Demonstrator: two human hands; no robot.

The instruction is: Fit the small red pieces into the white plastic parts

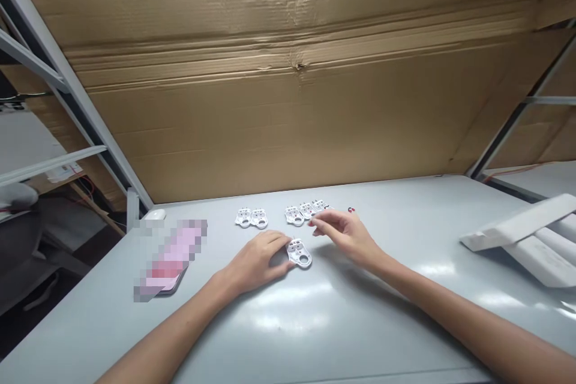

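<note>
Thumb and fingers of my left hand (258, 261) grip the left edge of a white plastic plate with a round hole (299, 253), which rests on the table. Just above and to the right of that plate hovers my right hand (344, 233), its thumb and fingertips pinched together. A speck of red shows at those fingertips; whether it is a small part or a nail I cannot make out. Behind the hands lie two similar white plates (251, 218) side by side. A row of three more (294, 216) lies nearer the right hand, partly covered by it.
Small red and black pieces (351, 210) lie behind my right hand. A blurred pink item (173, 258) is at left, with a white rounded object (156, 215) beyond it. White packaging pieces (531, 240) sit at right. A cardboard wall (288, 132) closes off the grey table's (279, 342) back.
</note>
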